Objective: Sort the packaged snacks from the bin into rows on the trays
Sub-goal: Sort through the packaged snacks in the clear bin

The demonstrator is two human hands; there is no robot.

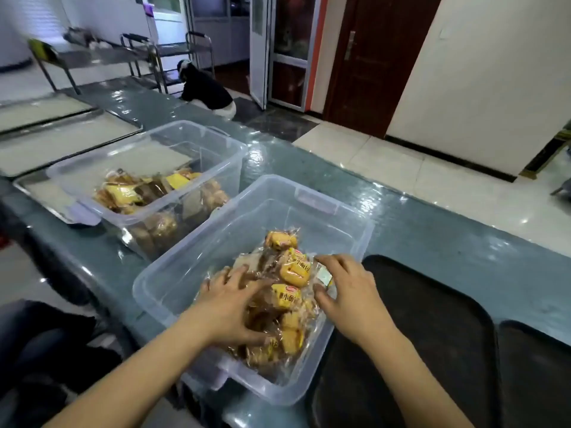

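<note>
Your spread left hand [234, 307] and right hand [343, 291] flank the yellow-wrapped snack packets [290, 291]; the black plastic tray [432, 335] lies rightward, nearer your right.

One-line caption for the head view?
Both hands reach into packaged snacks in the near clear bin.

It looked like a canteen or food-service hall: a long worktop [401, 230] wrapped in clear plastic carried metal trays [61, 143], dark serving trays [432, 335] and clear bins [309, 208] of packaged snacks [290, 273], with steel trolleys [173, 54] on a tiled floor [417, 168] behind.
</note>
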